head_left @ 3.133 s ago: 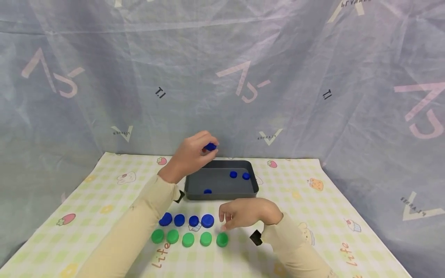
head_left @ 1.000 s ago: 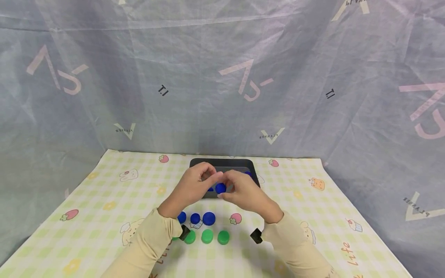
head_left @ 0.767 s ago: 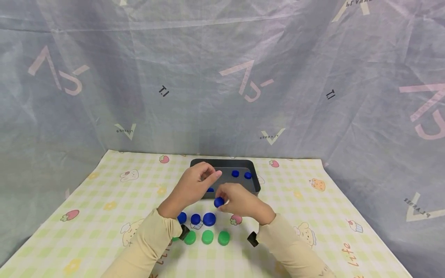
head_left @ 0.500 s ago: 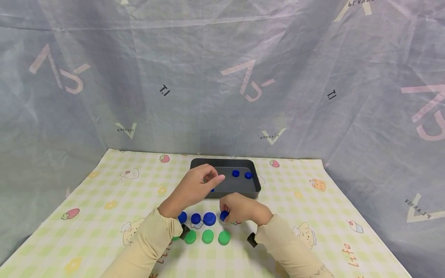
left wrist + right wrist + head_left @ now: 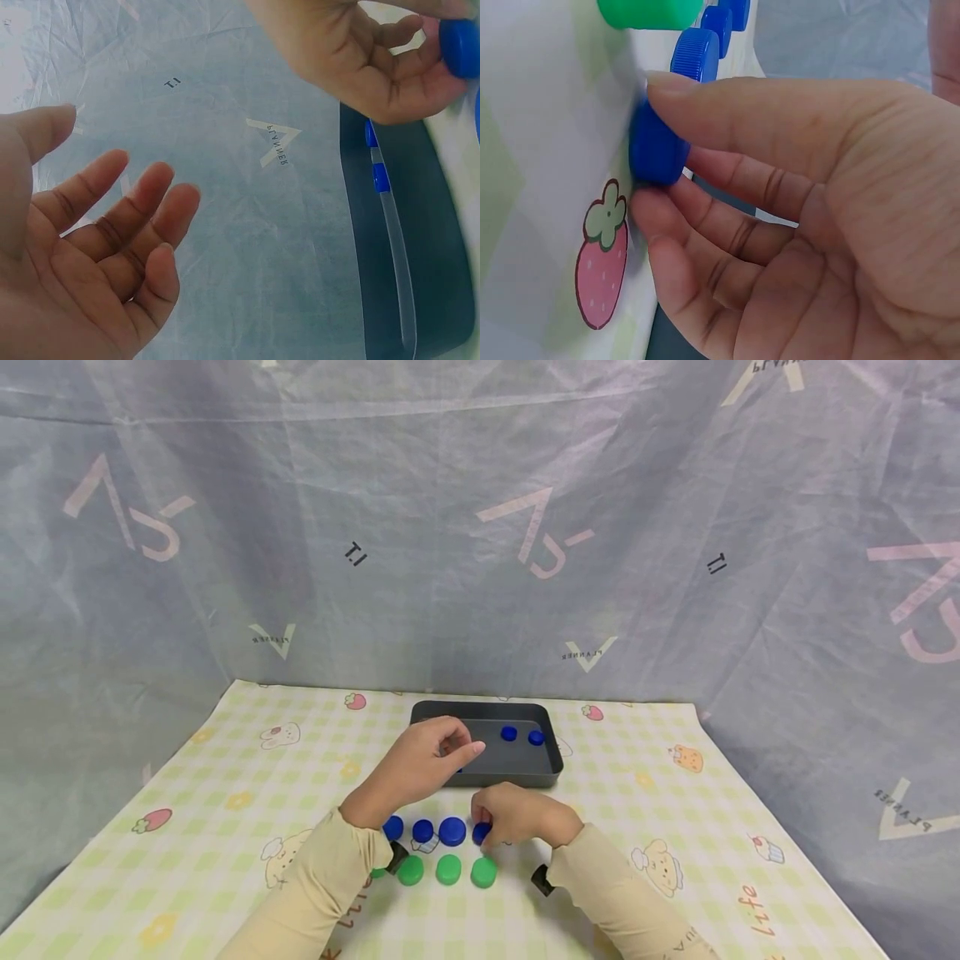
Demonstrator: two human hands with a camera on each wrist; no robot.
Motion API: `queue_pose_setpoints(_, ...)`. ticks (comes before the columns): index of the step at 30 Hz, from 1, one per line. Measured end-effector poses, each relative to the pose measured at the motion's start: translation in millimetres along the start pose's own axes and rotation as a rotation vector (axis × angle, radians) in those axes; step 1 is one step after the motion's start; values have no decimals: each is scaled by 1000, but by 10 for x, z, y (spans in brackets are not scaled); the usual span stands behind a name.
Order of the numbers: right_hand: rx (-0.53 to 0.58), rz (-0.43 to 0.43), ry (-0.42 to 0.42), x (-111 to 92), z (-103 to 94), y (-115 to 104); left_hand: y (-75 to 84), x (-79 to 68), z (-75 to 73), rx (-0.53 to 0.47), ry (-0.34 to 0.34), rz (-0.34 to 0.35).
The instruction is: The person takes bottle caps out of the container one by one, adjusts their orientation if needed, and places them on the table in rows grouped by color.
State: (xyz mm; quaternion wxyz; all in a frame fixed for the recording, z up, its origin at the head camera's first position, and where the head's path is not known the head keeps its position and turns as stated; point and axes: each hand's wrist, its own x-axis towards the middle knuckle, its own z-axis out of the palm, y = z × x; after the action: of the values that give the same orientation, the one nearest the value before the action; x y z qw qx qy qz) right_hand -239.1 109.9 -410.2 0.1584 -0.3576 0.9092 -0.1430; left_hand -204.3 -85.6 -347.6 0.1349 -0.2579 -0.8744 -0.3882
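My right hand pinches a blue bottle cap between thumb and fingers, down at the tablecloth. That cap stands at the right end of a row of blue caps, next to a larger blue cap. My left hand hovers over the near left part of a dark grey tray, holding nothing, its fingers loosely bent. Two blue caps lie toward the tray's back right, and a sliver of another shows beside my left hand.
A row of green caps lies nearer than the blue row; its left end is hidden by my left sleeve. A patterned tablecloth covers the table. A grey curtain hangs behind it.
My right hand took the blue cap at my left hand over the tray, then brought it down toward me to the right end of the blue row. My left hand stayed over the tray, emptied.
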Motion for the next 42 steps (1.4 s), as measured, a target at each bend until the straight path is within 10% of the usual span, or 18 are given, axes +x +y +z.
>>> queue_pose_setpoints(26, 147, 67, -51, -40, -70, 14, 39, 101, -456, 6, 112, 18)
queue_pose_setpoints(35, 157, 96, -70, -126, -204, 85, 228, 868, -575, 190, 29, 98)
queue_pose_setpoints(42, 117, 21, -17, -220, -335, -10, 90, 1487, -276, 353, -157, 102)
